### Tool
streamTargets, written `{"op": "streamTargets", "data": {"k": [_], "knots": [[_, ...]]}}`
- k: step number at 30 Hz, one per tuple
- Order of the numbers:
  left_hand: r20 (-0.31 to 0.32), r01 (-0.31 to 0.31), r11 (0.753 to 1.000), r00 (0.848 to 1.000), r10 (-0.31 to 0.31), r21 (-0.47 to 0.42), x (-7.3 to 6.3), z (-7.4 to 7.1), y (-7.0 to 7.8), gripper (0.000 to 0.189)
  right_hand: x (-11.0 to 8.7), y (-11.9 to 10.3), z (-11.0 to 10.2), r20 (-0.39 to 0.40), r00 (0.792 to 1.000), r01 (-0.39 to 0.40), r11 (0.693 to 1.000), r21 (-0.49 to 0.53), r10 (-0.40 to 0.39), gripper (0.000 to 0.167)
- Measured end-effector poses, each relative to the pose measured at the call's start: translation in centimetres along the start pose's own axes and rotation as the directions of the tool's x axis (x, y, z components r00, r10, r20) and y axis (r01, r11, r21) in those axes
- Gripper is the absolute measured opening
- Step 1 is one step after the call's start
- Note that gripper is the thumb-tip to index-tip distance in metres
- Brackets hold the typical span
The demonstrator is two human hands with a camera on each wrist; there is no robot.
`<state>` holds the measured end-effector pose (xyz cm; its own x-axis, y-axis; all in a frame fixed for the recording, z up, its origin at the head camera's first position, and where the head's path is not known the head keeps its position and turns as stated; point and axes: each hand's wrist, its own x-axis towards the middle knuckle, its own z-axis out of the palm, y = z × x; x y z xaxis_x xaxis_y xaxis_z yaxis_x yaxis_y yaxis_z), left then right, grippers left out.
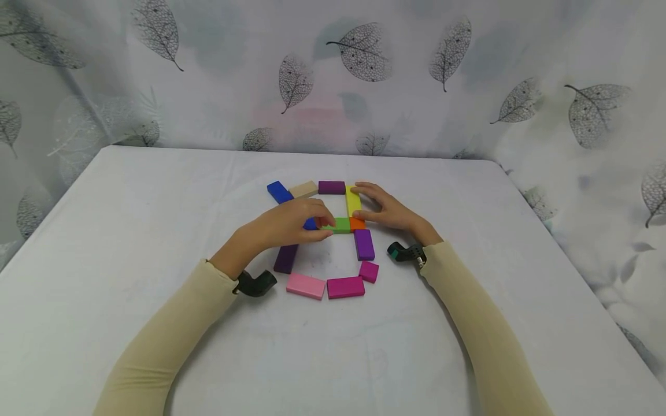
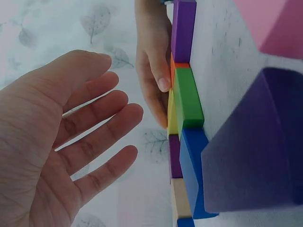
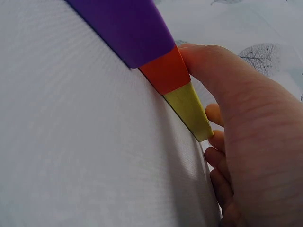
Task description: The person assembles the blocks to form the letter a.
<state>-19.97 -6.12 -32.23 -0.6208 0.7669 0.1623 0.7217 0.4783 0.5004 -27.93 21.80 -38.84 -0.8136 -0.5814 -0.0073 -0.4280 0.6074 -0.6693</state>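
Note:
My left hand (image 1: 293, 222) hovers over the left side of a ring of coloured blocks, fingers spread and slightly bent; the left wrist view shows nothing in its palm. Below it are a blue block (image 2: 193, 170), a green block (image 1: 340, 225) and a dark purple block (image 1: 286, 259), partly hidden. My right hand (image 1: 385, 208) rests at the ring's right side. Its fingers touch along the yellow block (image 1: 354, 201), and the thumb lies by the orange block (image 3: 166, 71). No block appears lifted by either hand.
At the back lie another blue block (image 1: 280, 192), a beige block (image 1: 304, 189) and a plum block (image 1: 331, 188). Nearer me are a violet block (image 1: 364, 245), a small magenta block (image 1: 369, 271), a longer magenta block (image 1: 346, 288) and a pink block (image 1: 306, 286). A white cloth covers the table (image 1: 333, 358).

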Motion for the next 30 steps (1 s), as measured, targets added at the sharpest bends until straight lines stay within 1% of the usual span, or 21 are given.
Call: {"op": "streamTargets", "data": {"k": [4,6,9,13,18,22,26,30], "knots": [[-0.033,0.003,1.000,0.999,-0.002,0.005,-0.1,-0.1,-0.6,0.024,-0.1,0.0,0.0,-0.001,1.000,-0.006,1.000,0.000,0.006,0.067],[-0.053,0.016,1.000,0.998,-0.016,0.007,-0.2,-0.2,-0.9,0.026,-0.1,0.0,0.1,-0.001,1.000,-0.005,1.000,0.000,0.005,0.067],[-0.073,0.057,0.998,0.996,-0.057,0.001,-0.4,-0.3,-1.4,0.027,0.0,0.0,0.1,-0.001,1.000,-0.001,1.000,-0.005,0.001,0.067],[-0.083,0.123,0.992,0.989,-0.123,-0.011,-0.6,-0.6,-1.9,0.029,0.0,0.0,0.0,0.002,1.000,0.004,1.000,-0.012,-0.004,0.068],[-0.104,0.169,0.986,0.980,-0.168,0.002,-0.9,-0.8,-2.7,0.030,-0.1,0.1,-0.1,0.004,1.000,0.012,1.000,-0.013,-0.012,0.068],[-0.118,0.193,0.981,0.975,-0.190,0.012,-1.2,-0.9,-3.2,0.031,-0.1,0.1,0.0,0.005,1.000,0.015,1.000,-0.007,-0.015,0.068],[-0.137,0.191,0.981,0.973,-0.187,0.016,-1.4,-1.0,-3.8,0.030,-0.2,0.1,0.0,0.006,1.000,0.012,1.000,-0.005,-0.012,0.067],[-0.183,0.169,0.985,0.970,-0.163,0.020,-1.4,-1.0,-4.4,0.027,-0.1,0.0,0.0,0.006,1.000,0.007,1.000,-0.010,-0.007,0.066]]}}
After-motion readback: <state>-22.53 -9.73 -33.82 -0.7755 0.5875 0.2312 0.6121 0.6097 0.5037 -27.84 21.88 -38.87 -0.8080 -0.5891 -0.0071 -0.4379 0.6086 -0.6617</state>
